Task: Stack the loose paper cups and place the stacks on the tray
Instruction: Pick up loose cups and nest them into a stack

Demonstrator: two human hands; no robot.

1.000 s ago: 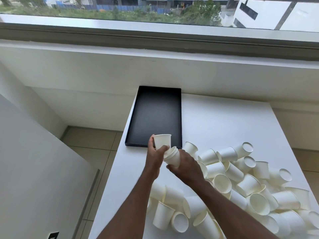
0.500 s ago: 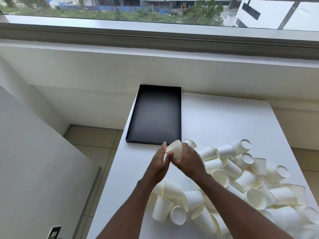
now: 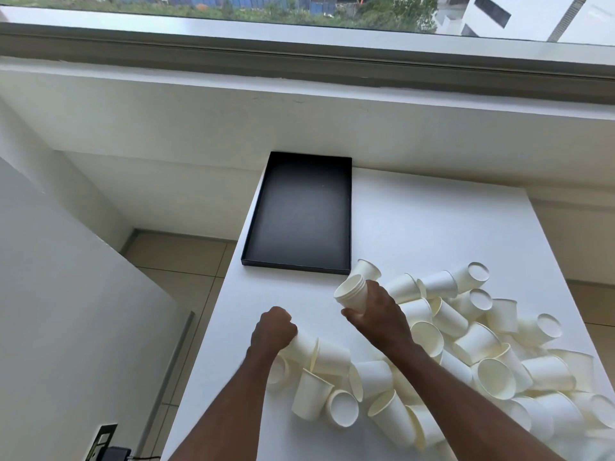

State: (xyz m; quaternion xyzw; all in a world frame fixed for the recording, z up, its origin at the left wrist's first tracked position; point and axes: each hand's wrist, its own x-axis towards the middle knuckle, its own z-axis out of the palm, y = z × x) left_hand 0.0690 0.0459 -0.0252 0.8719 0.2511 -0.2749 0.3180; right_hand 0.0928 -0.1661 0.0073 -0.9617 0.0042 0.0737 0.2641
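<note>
My right hand [image 3: 377, 319] grips a short stack of nested white paper cups [image 3: 352, 292], tilted with the open rims toward the upper left, just in front of the black tray's near right corner. My left hand [image 3: 274, 329] is curled down on a loose cup [image 3: 301, 347] lying at the left end of the pile. A big heap of loose white cups [image 3: 466, 354] lies on the white table, on their sides at all angles. The black tray [image 3: 301, 212] sits at the table's far left with nothing in it.
The white table [image 3: 432, 221] ends at a drop to a tiled floor on the left [image 3: 173, 261]. A white wall ledge and window run behind the tray. A white panel [image 3: 50, 311] stands at the left.
The cup from my left hand has gone into the stack in my right hand. My left hand then dropped down and left to the pile and closed on another loose cup.
</note>
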